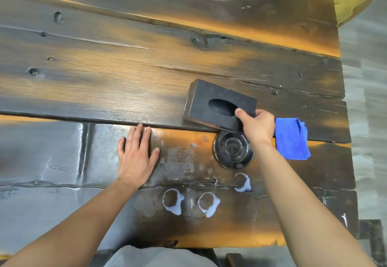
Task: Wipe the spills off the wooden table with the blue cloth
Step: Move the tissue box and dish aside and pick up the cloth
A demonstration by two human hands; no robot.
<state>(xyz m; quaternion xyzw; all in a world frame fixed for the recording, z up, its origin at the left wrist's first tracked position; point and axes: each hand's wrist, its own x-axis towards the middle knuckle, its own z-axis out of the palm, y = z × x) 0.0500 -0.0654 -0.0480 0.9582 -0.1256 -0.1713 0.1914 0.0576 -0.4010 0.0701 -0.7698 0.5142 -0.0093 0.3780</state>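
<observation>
- I count two hands, one cloth, one box, one jar and three ring-shaped spills on one table [83, 74].
- From my seat the left side, from 9 to 11 o'clock, is bare planks with knots and a long seam; plenty of room there.
- My left hand [137, 153] lies flat, palm down, fingers straight and slightly spread, holding nothing, at about 10 o'clock from the spills.
- The first spill [172, 203] and second spill [209, 204] sit side by side near the table's near edge, pale rings with small puddles at their lower rims.
- The third spill [243, 182] lies at 2 o'clock from the second, just below the jar.
- The black box [217, 104] with an oval slot sits tilted, at 12 o'clock from the jar, its near edge over the plank seam.
- The dark glass jar [232, 150] stands just under that edge; I cannot tell if they touch.
- My right hand [256, 126] is clamped on the box's near right corner, thumb on top, fingers wrapped behind.
- The blue cloth [292, 139] lies crumpled at 3 o'clock from my right hand, just beside it, untouched.
- Past the cloth, the table's right edge is close, with little room there.
</observation>
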